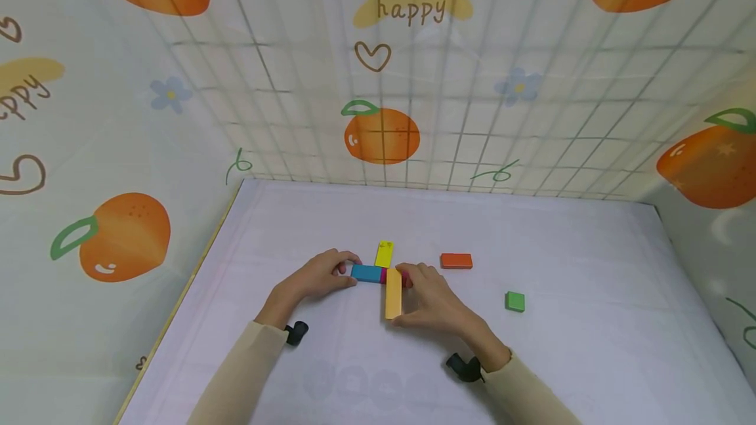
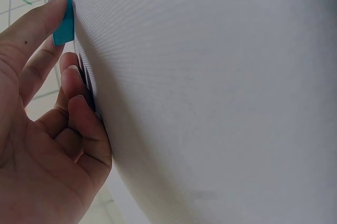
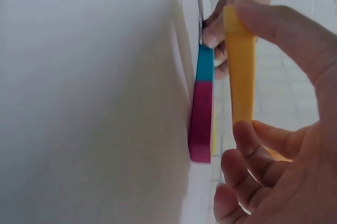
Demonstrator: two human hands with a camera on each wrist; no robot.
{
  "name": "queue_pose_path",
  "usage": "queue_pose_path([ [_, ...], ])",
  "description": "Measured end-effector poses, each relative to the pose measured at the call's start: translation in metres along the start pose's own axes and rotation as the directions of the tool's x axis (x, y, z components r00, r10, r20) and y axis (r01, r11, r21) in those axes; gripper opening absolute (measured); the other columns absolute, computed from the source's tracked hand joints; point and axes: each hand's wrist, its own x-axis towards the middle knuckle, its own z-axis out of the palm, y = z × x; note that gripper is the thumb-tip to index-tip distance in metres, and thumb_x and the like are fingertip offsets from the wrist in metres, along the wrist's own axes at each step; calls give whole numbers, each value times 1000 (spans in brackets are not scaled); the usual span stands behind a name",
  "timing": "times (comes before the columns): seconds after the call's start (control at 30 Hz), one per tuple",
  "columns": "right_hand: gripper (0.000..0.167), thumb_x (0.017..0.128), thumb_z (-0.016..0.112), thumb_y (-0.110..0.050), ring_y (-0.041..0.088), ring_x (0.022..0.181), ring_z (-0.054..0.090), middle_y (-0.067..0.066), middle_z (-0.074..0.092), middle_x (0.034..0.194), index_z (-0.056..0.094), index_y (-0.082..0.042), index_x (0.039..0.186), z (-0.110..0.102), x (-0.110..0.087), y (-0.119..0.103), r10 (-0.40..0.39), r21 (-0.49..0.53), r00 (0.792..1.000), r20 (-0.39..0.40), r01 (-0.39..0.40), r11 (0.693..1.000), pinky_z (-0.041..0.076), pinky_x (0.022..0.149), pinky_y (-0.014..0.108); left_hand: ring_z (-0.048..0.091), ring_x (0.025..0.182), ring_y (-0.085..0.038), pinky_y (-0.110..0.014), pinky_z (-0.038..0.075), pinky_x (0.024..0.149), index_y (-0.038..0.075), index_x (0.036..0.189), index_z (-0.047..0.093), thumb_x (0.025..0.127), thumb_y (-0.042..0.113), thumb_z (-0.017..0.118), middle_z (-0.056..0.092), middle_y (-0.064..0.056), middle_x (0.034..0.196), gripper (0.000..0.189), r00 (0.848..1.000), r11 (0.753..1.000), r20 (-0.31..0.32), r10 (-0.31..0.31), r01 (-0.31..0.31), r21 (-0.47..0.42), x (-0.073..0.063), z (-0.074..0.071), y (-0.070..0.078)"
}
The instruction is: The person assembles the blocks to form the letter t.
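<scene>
A blue block [image 1: 366,273] lies on the white tabletop, its left end pinched between the thumb and index finger of my left hand [image 1: 315,274]. The other left fingers curl beside the table surface in the left wrist view. Against the blue block's right end sits a magenta block [image 3: 201,116], partly covered in the head view. My right hand [image 1: 437,303] grips a long light-orange block [image 1: 393,294] by its two ends, thumb on one and fingertips on the other. That block is held above the magenta one, raised off the table. A yellow block [image 1: 384,254] lies just behind the row.
To the right lie a red-orange block [image 1: 456,261] and, nearer, a small green block [image 1: 515,302]. A patterned cloth [image 1: 378,208] with printed oranges hangs over a wire grid behind the table. Black wrist devices [image 1: 464,368] sit at both sleeves.
</scene>
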Motion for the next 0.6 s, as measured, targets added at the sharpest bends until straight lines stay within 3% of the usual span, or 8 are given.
queue_pose_path([
  [0.27, 95, 67, 91, -44, 14, 97, 43, 2, 53, 105, 46, -11, 145, 11, 3, -8, -42, 7, 999, 3, 42, 999, 39, 82, 37, 49, 80, -17, -33, 41, 70, 25, 122, 66, 91, 27, 76, 52, 0, 86, 33, 1000, 1000, -1, 21, -21, 5, 0, 0, 0],
  [0.6, 96, 66, 91, -49, 15, 107, 45, 2, 52, 119, 45, -12, 141, 25, 4, -16, -6, -26, 1000, 22, 6, 1000, 46, 85, 39, 49, 80, -18, -34, 42, 69, 25, 122, 66, 90, 27, 77, 52, 0, 86, 33, 1000, 1000, -4, 4, -4, -6, 1, 1, -1],
])
